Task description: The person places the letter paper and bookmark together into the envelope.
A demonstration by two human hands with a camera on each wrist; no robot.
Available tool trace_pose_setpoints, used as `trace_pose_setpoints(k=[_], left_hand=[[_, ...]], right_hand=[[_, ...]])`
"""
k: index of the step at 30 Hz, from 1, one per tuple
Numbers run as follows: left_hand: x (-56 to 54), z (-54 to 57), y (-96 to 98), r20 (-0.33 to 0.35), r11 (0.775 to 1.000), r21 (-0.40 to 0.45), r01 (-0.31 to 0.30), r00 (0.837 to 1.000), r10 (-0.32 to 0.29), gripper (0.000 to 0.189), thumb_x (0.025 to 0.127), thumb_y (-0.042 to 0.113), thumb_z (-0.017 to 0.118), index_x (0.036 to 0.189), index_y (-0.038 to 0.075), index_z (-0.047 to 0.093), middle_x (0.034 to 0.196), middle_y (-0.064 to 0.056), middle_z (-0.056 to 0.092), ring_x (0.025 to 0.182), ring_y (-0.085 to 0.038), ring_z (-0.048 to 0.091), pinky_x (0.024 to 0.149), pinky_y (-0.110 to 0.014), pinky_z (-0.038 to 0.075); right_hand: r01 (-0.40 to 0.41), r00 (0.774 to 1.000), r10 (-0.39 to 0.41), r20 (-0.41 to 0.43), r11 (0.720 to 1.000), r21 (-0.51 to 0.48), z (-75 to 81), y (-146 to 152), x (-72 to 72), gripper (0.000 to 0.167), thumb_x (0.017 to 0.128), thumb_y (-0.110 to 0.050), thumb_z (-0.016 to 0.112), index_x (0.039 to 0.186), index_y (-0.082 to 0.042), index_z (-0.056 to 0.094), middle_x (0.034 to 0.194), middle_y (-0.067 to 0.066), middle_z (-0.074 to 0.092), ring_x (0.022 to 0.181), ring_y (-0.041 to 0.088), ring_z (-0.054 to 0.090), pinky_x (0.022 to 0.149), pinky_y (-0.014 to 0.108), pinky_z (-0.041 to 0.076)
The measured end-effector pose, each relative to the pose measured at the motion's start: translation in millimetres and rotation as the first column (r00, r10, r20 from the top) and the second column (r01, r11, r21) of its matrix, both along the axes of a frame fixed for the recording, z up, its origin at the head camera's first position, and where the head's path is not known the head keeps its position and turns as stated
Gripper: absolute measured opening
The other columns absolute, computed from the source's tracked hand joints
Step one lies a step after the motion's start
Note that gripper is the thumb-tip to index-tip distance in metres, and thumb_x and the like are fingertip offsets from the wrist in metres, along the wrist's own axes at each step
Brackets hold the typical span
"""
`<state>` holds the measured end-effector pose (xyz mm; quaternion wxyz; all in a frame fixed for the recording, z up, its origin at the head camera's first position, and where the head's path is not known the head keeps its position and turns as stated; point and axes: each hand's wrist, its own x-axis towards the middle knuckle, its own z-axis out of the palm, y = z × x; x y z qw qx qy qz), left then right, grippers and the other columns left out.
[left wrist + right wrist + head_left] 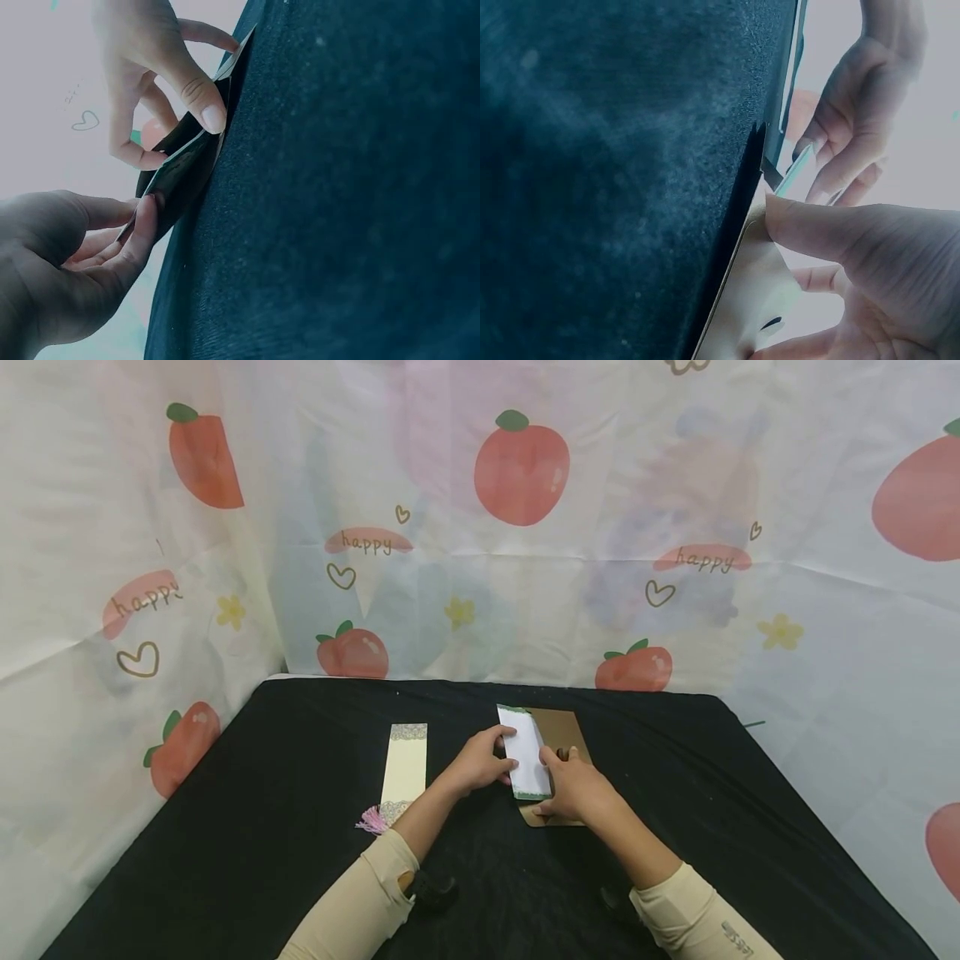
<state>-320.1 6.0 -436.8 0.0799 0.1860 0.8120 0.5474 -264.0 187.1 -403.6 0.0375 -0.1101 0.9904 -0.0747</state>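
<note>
My left hand [480,762] pinches the left edge of a white strip-shaped card [527,752] with green patterned ends. In the left wrist view the card [176,161] stands tilted between both hands. It overlaps a flat golden-brown paper piece [562,727] lying on the black cloth. My right hand [573,787] holds that piece, thumb at its near edge and fingers spread over it, with the index fingertip right at the card's right edge. The right wrist view shows the thumb on the golden-brown piece [754,281], which has a small dark mark.
Left of the hands, a cream bookmark [405,768] with lace-patterned ends and a pink tassel [372,821] lies on the black cloth [247,827]. A white fabric backdrop [555,602] printed with red fruit rises behind and beside the table.
</note>
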Motion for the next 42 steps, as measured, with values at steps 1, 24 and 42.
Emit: trace_pose_setpoints(k=[1, 24, 42], left_hand=[[0.2, 0.1, 0.5, -0.002, 1.000, -0.005, 0.000, 1.000, 0.000, 0.054, 0.093, -0.008, 0.072, 0.144, -0.003, 0.053, 0.111, -0.016, 0.051, 0.061, -0.019, 0.066, 0.060, -0.032, 0.060], [3.0, -0.2, 6.2, 0.033, 0.998, 0.006, 0.059, 0.998, -0.059, 0.058, 0.096, -0.009, 0.067, 0.150, -0.003, 0.048, 0.110, -0.016, 0.059, 0.073, -0.020, 0.067, 0.064, -0.031, 0.060], [3.2, -7.0, 10.5, 0.038, 0.998, 0.057, 0.006, 0.999, -0.008, 0.058, 0.092, -0.009, 0.073, 0.145, -0.004, 0.052, 0.102, -0.014, 0.071, 0.070, -0.021, 0.071, 0.063, -0.029, 0.061]], right_hand=[[0.000, 1.000, 0.000, 0.002, 1.000, -0.002, 0.3, -0.1, 0.1, 0.084, 0.074, -0.037, 0.096, 0.138, -0.008, 0.051, 0.119, 0.033, 0.055, 0.088, 0.041, 0.064, 0.071, 0.052, 0.056], [-0.014, 1.000, 0.014, 0.010, 1.000, -0.017, 4.0, -2.0, 4.0, 0.084, 0.075, -0.036, 0.095, 0.140, -0.008, 0.050, 0.127, 0.037, 0.052, 0.093, 0.047, 0.065, 0.072, 0.056, 0.056], [-0.027, 0.999, 0.027, 0.023, 1.000, -0.014, 3.0, -2.4, 3.0, 0.086, 0.076, -0.037, 0.094, 0.142, -0.008, 0.048, 0.138, 0.043, 0.045, 0.104, 0.055, 0.063, 0.078, 0.061, 0.055]])
